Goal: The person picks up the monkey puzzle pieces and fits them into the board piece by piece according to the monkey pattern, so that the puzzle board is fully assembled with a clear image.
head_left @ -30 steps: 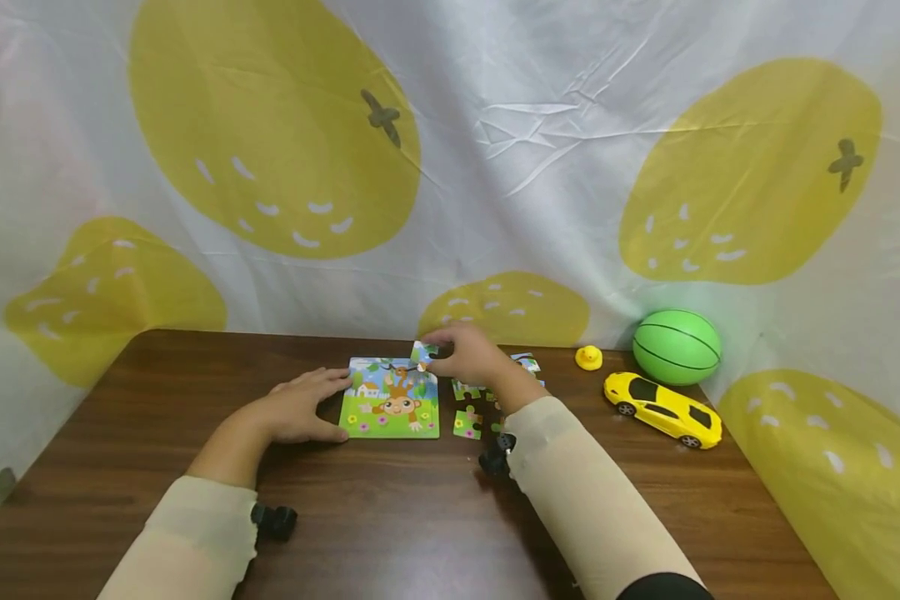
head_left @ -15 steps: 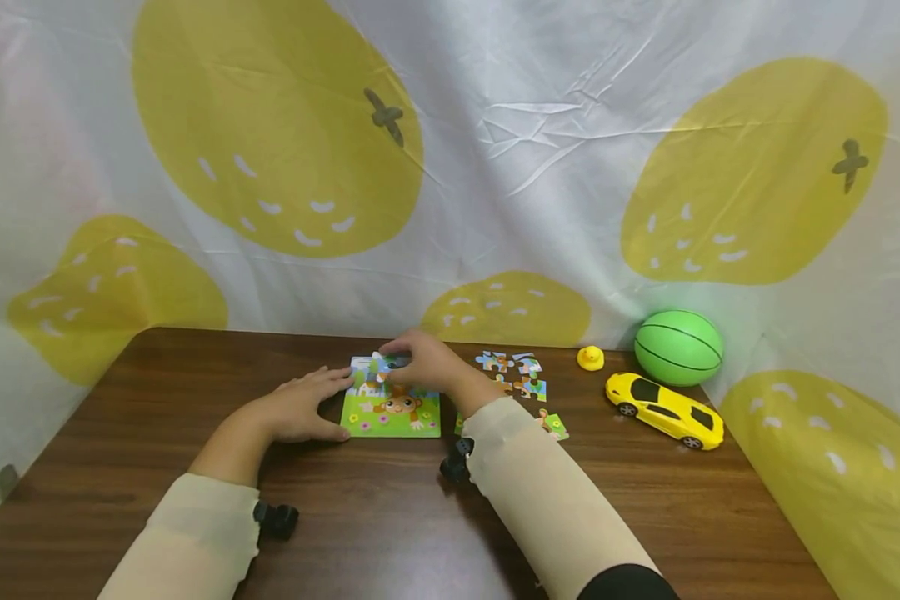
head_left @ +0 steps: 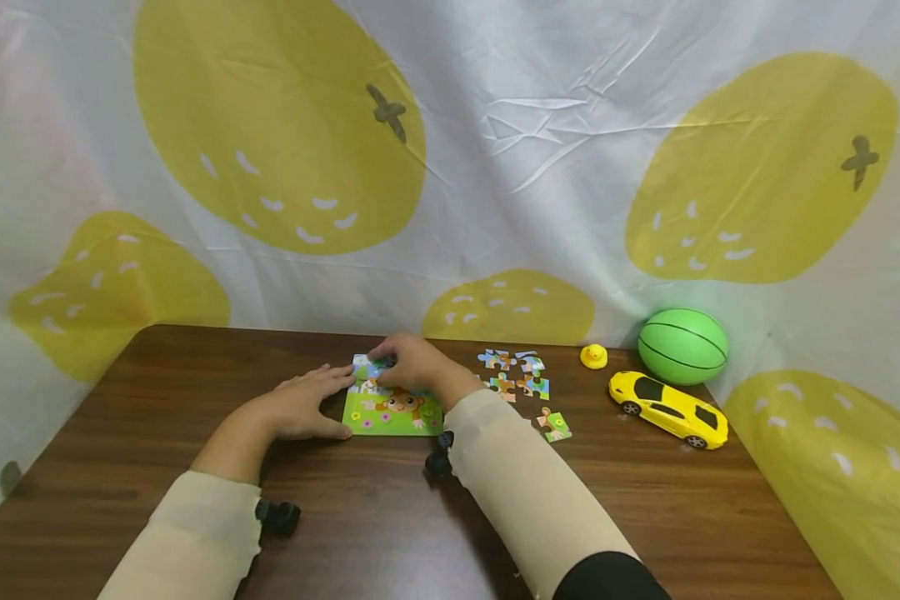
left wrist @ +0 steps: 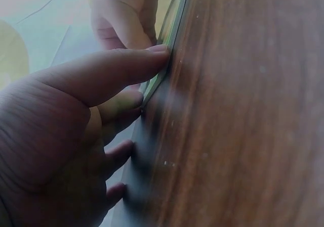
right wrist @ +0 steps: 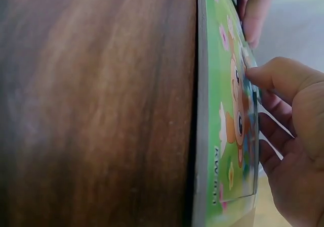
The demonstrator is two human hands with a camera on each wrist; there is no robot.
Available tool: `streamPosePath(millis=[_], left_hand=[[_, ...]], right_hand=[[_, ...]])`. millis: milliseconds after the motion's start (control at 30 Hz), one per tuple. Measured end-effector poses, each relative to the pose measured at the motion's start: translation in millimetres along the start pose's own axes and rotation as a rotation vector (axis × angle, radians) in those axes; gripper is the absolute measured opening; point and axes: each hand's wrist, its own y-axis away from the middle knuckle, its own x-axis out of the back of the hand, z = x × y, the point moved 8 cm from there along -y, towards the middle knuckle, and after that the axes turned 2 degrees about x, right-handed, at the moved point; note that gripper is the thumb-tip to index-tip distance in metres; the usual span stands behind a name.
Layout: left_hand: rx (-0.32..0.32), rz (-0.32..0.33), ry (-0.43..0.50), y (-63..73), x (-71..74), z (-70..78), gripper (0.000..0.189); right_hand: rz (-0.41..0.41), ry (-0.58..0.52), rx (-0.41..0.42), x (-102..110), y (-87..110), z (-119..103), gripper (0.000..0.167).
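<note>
A square puzzle board (head_left: pixel 390 426) printed with a cartoon monkey lies on the wooden table. My left hand (head_left: pixel 305 407) rests against its left side, fingers near the far corner and thumb at the near one. In the left wrist view the thumb (left wrist: pixel 136 62) touches the board's edge (left wrist: pixel 177 25). Over the upper left part of the board, my right hand (head_left: pixel 414 364) holds a small blue and green puzzle piece (head_left: pixel 371 367) between thumb and fingers, mostly covered by them. In the right wrist view the right thumb (right wrist: pixel 283 78) is right at the board's printed face (right wrist: pixel 216 85).
Several loose puzzle pieces (head_left: pixel 502 387) lie right of the board, one monkey piece (head_left: pixel 553 425) nearer me. Farther right are a small yellow duck (head_left: pixel 593 357), a green ball (head_left: pixel 683 347) and a yellow toy car (head_left: pixel 668 410). A patterned curtain (head_left: pixel 465 208) hangs behind the table (head_left: pixel 375 517).
My right hand has moved left with the puzzle piece, from the board's upper right corner to its upper left part. The left hand has stayed at the board's left side.
</note>
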Motion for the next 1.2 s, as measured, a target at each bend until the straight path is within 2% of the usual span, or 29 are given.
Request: streamPosePath(millis=[300, 533, 667, 800, 1200], left_hand=[[-0.002, 0.005, -0.001, -0.2, 0.0, -0.5, 0.097], [-0.002, 0.002, 0.001, 1.6, 0.5, 0.5, 0.097], [-0.003, 0.005, 0.005, 2.2, 0.8, 1.1, 0.097], [0.0, 0.002, 0.011, 2.4, 0.0, 1.4, 0.097], [0.002, 0.009, -0.012, 3.1, 0.8, 3.0, 0.097]], right_hand=[[-0.059, 0.091, 0.043, -3, -3.6, 1, 0.045], [-0.07, 0.102, 0.027, -5, -5.5, 3, 0.045], [-0.054, 0.025, -0.006, -1, -2.3, 5, 0.047], [-0.019, -0.09, -0.005, 9, 5.8, 9, 0.049], [0.089, -0.221, 0.061, 56, 52.5, 34, 0.052]])
